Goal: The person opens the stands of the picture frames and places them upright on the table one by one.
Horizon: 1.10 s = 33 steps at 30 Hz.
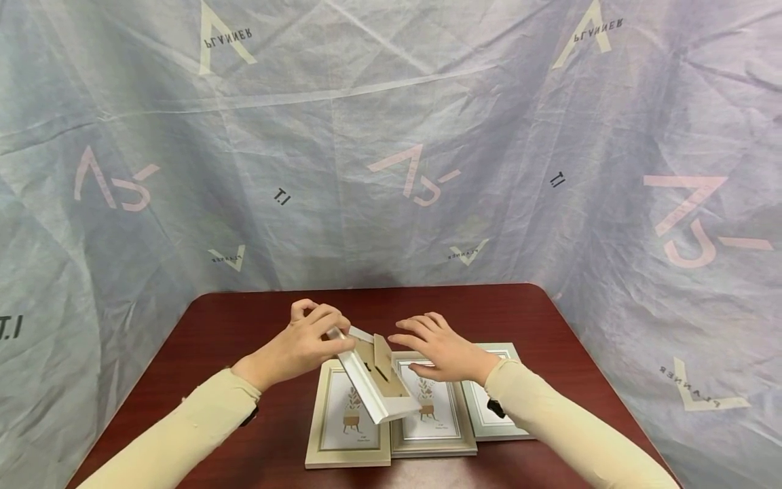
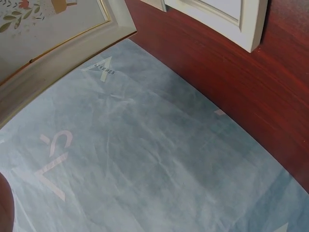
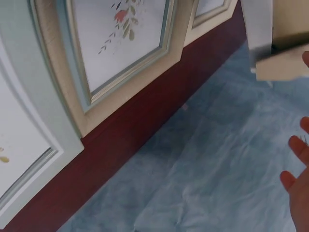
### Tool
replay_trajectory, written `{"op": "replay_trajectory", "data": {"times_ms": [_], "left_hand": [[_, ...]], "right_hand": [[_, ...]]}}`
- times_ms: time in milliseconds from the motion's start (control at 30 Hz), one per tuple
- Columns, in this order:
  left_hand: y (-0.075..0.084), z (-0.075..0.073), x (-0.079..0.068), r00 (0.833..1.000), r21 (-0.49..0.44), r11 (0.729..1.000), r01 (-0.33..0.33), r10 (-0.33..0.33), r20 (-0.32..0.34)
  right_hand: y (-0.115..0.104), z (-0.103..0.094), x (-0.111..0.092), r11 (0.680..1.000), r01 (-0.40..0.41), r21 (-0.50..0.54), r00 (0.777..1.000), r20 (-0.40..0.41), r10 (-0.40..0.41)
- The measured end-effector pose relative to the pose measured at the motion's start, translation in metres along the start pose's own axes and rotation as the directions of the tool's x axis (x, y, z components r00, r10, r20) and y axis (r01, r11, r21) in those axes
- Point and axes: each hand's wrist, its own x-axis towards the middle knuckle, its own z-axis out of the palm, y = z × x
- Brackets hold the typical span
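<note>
My left hand (image 1: pixel 302 343) grips the upper left edge of a white picture frame (image 1: pixel 385 373), thumb and fingers on its rim. The frame is tilted in the air, its brown backing and fold-out stand facing me. In the left wrist view, the printed front of this held frame (image 2: pixel 63 58) shows its inner gold line. To the right, my right hand (image 1: pixel 442 350) hovers with fingers spread, apart from the held frame. Below lie a cream picture frame (image 1: pixel 314 424), a beige-grey one (image 1: pixel 434 448) and a pale green one (image 1: pixel 508 350), all face up.
The dark red table (image 1: pixel 244 319) has rounded far corners. A grey-blue printed cloth (image 1: pixel 342 238) hangs around its back and sides. The lying frames stand side by side, close together, and the right forearm partly covers the pale green one.
</note>
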Motion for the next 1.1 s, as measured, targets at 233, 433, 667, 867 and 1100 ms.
{"op": "replay_trajectory", "data": {"times_ms": [233,433,667,867,1100], "left_hand": [[0.002,-0.001,0.005,1.000,-0.003,1.000,-0.003,0.003,-0.016],[0.004,0.000,0.007,1.000,0.008,1.000,-0.019,0.019,-0.024],[0.006,0.000,0.007,0.999,0.001,1.000,-0.029,0.029,-0.027],[0.005,0.000,0.006,0.999,-0.006,1.000,-0.028,0.028,-0.017],[0.006,-0.003,0.005,1.000,-0.023,1.000,-0.020,0.020,0.003]], "right_hand": [[-0.004,0.008,0.013,0.998,0.055,-0.012,0.998,-0.010,-0.055],[-0.007,0.011,0.021,0.997,0.079,-0.018,0.997,-0.001,-0.079],[-0.007,0.018,0.023,0.994,0.103,-0.033,0.995,-0.011,-0.103],[-0.006,0.018,0.023,0.993,0.099,-0.058,0.995,-0.020,-0.101],[-0.005,0.012,0.022,0.991,0.075,-0.110,0.997,-0.019,-0.077]]}}
